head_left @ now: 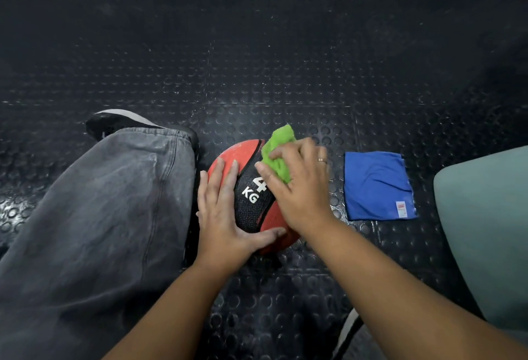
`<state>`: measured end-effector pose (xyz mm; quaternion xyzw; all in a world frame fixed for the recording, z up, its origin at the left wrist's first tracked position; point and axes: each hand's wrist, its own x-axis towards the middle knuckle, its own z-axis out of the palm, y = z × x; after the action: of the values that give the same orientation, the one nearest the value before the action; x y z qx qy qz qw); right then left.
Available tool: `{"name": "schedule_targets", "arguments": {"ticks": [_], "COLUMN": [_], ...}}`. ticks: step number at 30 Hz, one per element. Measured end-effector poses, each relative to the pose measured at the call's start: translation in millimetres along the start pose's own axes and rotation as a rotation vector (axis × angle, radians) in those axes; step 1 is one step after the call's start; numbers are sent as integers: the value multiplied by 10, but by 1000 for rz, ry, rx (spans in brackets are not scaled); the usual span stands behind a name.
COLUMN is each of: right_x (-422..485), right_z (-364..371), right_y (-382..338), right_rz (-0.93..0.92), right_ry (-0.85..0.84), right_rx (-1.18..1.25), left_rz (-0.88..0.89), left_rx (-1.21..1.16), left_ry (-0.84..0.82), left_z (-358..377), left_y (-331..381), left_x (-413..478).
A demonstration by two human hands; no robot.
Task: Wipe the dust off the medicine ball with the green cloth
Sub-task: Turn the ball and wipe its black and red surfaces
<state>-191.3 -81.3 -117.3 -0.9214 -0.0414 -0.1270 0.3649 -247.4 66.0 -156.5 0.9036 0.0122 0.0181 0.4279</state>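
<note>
Medicine ball [251,202]: red with a black band marked "4 KG", resting on the black studded floor mat [285,73], between the two hands and just beside a grey trouser leg [100,202]. Left hand [223,211]: open, palm and spread fingers flat against the ball's left side. Right hand [303,185]: closed around the bunched green cloth [277,153], pressing it on the ball's upper right. Blue cloth [377,185]: folded flat on the mat, right of the ball, apart from it.
</note>
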Motion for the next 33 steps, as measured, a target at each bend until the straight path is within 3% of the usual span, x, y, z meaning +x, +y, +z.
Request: {"name": "schedule_targets", "arguments": {"ticks": [3, 8, 12, 15, 19, 24, 26, 31, 33], "right_x": [296, 720, 643, 482, 131, -45, 134, 678, 698], "right_z": [81, 212, 121, 48, 65, 23, 44, 184, 192], "right_y": [196, 758, 686, 525, 258, 124, 216, 443, 457], "right_rz": [31, 533, 656, 603, 280, -39, 0, 377, 433], "right_ry": [1, -224, -429, -269, 10, 34, 23, -122, -142], "right_rx": [105, 189, 246, 286, 44, 29, 85, 134, 134], "left_rz": [16, 26, 21, 17, 6, 3, -6, -58, -56], "left_rx": [4, 5, 15, 4, -5, -14, -21, -26, -28], "left_ry": [9, 2, 21, 20, 6, 5, -4, -16, -2], "left_z": [-5, -7, 23, 21, 25, 9, -2, -21, -16], "left_y": [-12, -1, 2, 11, 78, 42, 44, 82, 94], "left_x": [17, -11, -31, -32, -12, 18, 30, 85, 54]}}
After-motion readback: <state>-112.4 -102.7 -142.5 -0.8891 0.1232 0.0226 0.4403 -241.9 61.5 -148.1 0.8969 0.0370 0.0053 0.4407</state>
